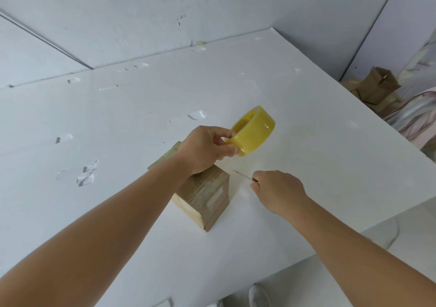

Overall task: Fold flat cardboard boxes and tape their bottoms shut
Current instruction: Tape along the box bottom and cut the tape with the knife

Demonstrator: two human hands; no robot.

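White shoe [258, 296] shows at the bottom edge, on the floor below the big white table [306, 108].

Two bare arms reach up over the table. Small brown cardboard box [204, 195] sits on the table near the middle, w/ clear tape already stuck over its top flaps. It's partly hidden under the left wrist.

Right hand [278, 192] is just beside the box, on its right side. Its fingers are curled in & pinch something thin, prob. the loose end of the tape. A thin line runs from the fingers up toward the roll, but it's hard to see.

Left hand [206, 149] is above the far part of the box. Thumb & fingers are bent round the yellowish roll of clear packing tape [253, 131] & hold it up off the table, tilted.

Lots of little torn tape bits [86, 177] are stuck on the table, mostly on the left & far side.

Far right, past the table edge, more brown folded boxes [379, 87] sit in a pile by the white wall [141, 11].
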